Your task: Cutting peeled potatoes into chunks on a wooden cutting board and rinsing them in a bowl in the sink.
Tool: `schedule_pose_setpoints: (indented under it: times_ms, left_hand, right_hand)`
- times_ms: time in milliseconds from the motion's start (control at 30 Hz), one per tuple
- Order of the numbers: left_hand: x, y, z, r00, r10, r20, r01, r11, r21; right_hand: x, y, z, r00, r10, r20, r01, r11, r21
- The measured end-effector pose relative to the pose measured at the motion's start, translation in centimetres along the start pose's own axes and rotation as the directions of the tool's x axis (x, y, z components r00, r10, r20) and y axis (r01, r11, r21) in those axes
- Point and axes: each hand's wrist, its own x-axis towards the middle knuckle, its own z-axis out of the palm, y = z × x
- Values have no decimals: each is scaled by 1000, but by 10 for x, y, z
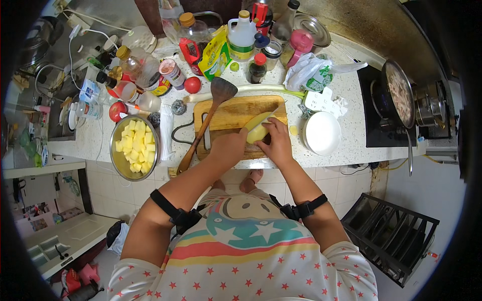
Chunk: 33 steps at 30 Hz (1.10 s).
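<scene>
My left hand (228, 148) grips the handle of a kitchen knife, mostly hidden by the fingers. The knife's blade (264, 123) lies slantwise in a peeled potato (258, 134), with potato visible on both sides of it. My right hand (278, 142) steadies the potato, its fingers by the blade and the thumb at the near side. Beneath them is a wooden cutting board (220, 119). A wooden spatula (206, 129) lies across the board's left end. To the left, a steel bowl (119, 165) holds potato cubes (137, 146).
A white bowl (322, 133) and a small potato piece (293, 130) lie right of the board. Behind it are a long scallion (260, 88), a tomato (192, 85) and several bottles. A frying pan (388, 82) of sliced meat stands on the stove at right.
</scene>
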Motion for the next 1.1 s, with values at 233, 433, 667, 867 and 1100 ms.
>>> schedule_pose_setpoints:
  times_ms: [233, 433, 667, 867, 1100]
  left_hand:
    - [5, -3, 3, 1000, 4, -3, -4, 1000, -6]
    - [2, -1, 3, 1000, -4, -5, 4, 1000, 7]
    - [-5, 3, -4, 1000, 7, -6, -6, 999, 34]
    - [-22, 11, -31, 998, -55, 36, 54, 998, 29]
    - [-40, 22, -41, 998, 6, 56, -9, 999, 45]
  right_hand:
    - [21, -7, -25, 952, 18, -305, 39, 983, 179]
    - [104, -31, -45, 935, -157, 319, 176, 984, -32]
    - [130, -30, -22, 658, 266, 704, 102, 895, -433]
    - [123, -23, -64, 982, 68, -177, -50, 993, 105]
    - [21, 20, -38, 901, 283, -330, -155, 919, 364]
